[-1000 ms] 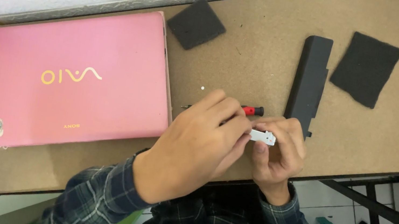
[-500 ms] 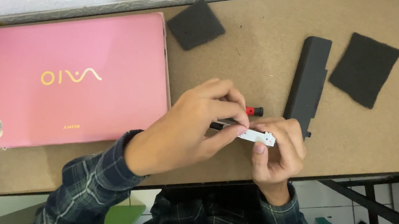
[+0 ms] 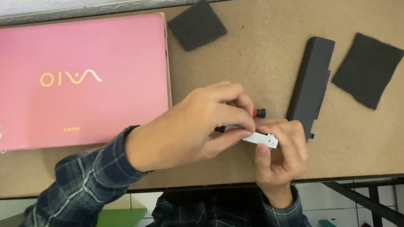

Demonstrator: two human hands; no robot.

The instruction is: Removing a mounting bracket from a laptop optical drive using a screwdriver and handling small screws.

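Both hands, left hand (image 3: 188, 130) and right hand (image 3: 280, 155), grip a small white part (image 3: 262, 138) beside a pink laptop (image 3: 72, 82) and black battery (image 3: 310, 85).

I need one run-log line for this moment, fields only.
left hand: grips small white part | right hand: holds same part | red-tipped tool: under hands | pink laptop: closed | black battery: on table

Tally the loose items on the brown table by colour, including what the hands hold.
Pink: 1, closed laptop
Black or dark grey: 3, small foam square, larger foam square, long battery pack
White: 1, small flat part between both hands
Red and black: 1, tool tip, mostly hidden
Total: 6
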